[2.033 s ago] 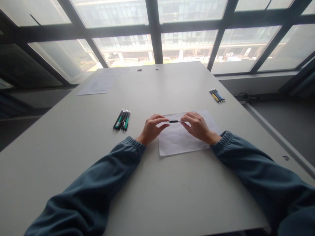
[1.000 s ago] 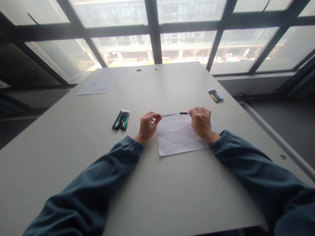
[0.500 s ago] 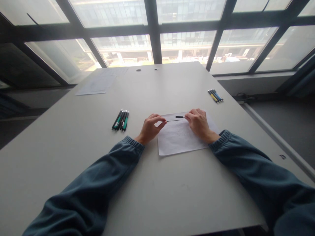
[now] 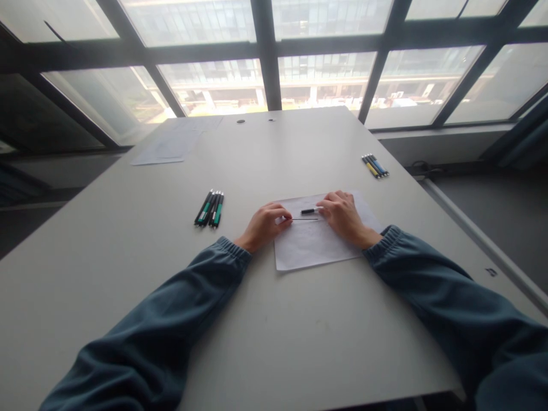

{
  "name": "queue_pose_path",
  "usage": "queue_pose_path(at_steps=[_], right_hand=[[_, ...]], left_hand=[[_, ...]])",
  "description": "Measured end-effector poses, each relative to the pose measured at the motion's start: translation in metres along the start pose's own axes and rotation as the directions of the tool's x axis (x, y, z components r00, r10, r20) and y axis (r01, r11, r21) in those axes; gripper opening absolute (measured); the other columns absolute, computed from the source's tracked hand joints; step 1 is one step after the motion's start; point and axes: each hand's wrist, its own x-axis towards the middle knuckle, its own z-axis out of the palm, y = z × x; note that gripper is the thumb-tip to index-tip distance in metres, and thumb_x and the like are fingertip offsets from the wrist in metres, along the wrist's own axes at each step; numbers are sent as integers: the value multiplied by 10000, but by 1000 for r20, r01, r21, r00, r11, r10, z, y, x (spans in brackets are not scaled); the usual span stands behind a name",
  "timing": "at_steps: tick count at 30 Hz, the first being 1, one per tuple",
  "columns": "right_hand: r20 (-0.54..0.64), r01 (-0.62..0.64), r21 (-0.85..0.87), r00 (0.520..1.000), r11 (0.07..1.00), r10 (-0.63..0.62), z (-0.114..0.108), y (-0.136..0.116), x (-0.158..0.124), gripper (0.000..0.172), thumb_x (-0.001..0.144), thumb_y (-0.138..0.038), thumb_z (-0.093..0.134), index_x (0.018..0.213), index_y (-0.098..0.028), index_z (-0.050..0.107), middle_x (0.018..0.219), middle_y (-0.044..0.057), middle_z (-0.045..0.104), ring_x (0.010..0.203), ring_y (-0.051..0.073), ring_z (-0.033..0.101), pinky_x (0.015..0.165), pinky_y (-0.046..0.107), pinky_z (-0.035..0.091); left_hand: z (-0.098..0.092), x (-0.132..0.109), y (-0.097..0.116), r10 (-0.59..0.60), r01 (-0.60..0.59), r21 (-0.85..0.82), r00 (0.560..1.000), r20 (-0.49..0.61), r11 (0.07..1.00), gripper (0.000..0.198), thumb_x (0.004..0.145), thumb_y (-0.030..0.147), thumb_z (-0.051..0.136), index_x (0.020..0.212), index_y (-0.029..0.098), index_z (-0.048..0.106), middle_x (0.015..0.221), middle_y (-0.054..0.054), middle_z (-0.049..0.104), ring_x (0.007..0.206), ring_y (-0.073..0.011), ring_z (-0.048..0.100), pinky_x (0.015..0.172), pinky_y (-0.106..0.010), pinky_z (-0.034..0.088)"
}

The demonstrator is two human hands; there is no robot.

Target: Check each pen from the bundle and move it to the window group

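My left hand (image 4: pixel 268 224) is closed, with thumb and fingertips pinching one end of a thin dark pen refill (image 4: pixel 305 219). The refill points right, low over a white sheet of paper (image 4: pixel 317 245). My right hand (image 4: pixel 341 214) is closed around a pen part (image 4: pixel 309 211), whose black end sticks out to the left, with a pale stretch beside the fingertips. This part lies just beyond the refill and roughly in line with it; a gap shows between them. Left of my left hand lies a group of black and green pens (image 4: pixel 209 209).
Several pens with yellow and blue parts (image 4: pixel 375 166) lie near the right edge of the white table (image 4: pixel 265 319). More paper sheets (image 4: pixel 165 145) are at the far left. Two small round items (image 4: pixel 240 121) sit near the far edge, before the windows.
Both hands have come down a little toward the paper. The refill has shifted slightly nearer to me, and the pen part has moved slightly left and nearer.
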Motion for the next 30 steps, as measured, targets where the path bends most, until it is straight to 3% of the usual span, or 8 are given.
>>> queue_pose_path(at_steps=[7, 11, 14, 18, 24, 30], right_hand=[[-100, 90, 71, 992, 993, -83, -4, -4, 0, 154, 977, -270, 619, 1012, -235, 765, 1043, 84, 708, 1035, 264, 544, 984, 440, 325], [-78, 248, 122, 968, 961, -240, -3, -6, 1, 125, 961, -307, 660, 939, -239, 762, 1010, 66, 702, 1020, 248, 545, 979, 431, 331], [-36, 294, 143, 956, 945, -291, -3, -7, 1, 104, 950, -259, 672, 896, -228, 755, 989, 61, 706, 1000, 240, 547, 978, 430, 325], [-12, 295, 133, 955, 946, -296, -2, -7, 2, 157, 953, -187, 639, 833, -212, 737, 966, 62, 708, 987, 233, 548, 976, 425, 322], [-30, 160, 69, 987, 985, -158, 1, -3, 1, 198, 952, -142, 597, 810, -202, 721, 939, 70, 701, 982, 242, 534, 956, 426, 314], [4, 176, 44, 984, 983, -177, -4, -6, 1, 226, 945, -136, 583, 794, -205, 737, 939, 67, 694, 985, 242, 522, 977, 438, 291]], left_hand=[[-1, -1, 2, 37, -39, 51, 999, 23, 998, 66, 906, 214, 695, 878, 218, 754, 925, -34, 732, 885, -190, 655, 857, -326, 532], [-2, 0, 4, 70, -70, 52, 998, -1, 996, 77, 921, 234, 685, 884, 223, 751, 928, -35, 740, 904, -193, 660, 881, -337, 533], [-2, 0, 5, 87, -87, 46, 996, -12, 995, 77, 923, 232, 683, 882, 222, 747, 926, -33, 743, 900, -191, 659, 871, -334, 536], [-2, 0, 3, 64, -62, 72, 998, -23, 995, 70, 918, 236, 685, 893, 225, 750, 936, -33, 744, 900, -193, 655, 859, -335, 536], [-5, -2, 2, -80, 87, 119, 995, -67, 989, 95, 918, 250, 672, 880, 214, 752, 928, -43, 738, 896, -211, 651, 842, -351, 531], [-4, -3, -1, -38, 38, 118, 999, -5, 992, 114, 934, 269, 658, 922, 227, 763, 970, -37, 742, 923, -207, 647, 844, -337, 530]])
